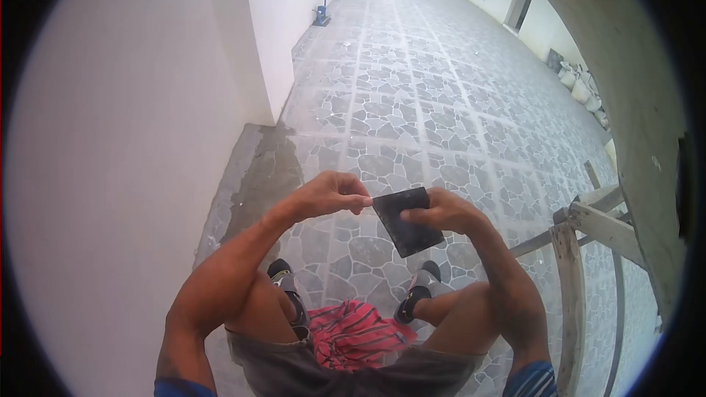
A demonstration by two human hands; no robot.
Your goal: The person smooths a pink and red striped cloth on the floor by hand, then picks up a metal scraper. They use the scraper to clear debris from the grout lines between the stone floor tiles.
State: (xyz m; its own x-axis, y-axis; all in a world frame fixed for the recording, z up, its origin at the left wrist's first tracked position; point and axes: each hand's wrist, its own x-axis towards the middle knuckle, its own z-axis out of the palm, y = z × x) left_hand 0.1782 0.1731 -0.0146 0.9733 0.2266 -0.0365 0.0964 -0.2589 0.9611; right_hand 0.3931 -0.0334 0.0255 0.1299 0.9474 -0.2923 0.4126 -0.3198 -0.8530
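Note:
A thin, dark rectangular piece that looks like a black sandpaper sheet [403, 229] is held out above the floor between my knees. My right hand [448, 211] grips its right side, with the thumb lying across the upper face and the other fingers hidden beneath. At its upper left corner, my left hand [337, 195] pinches the edge between thumb and fingertips. A pink and dark striped cloth [360, 332] hangs or lies between my thighs, below the sheet.
A smooth pale wall [125, 176] rises close on my left. Wooden framing [570, 279] and a slanted board [625, 103] stand close on the right. Stone-patterned flooring [441, 117] stretches ahead. Farther off are a blue tool [321, 15] and white sacks [581, 88].

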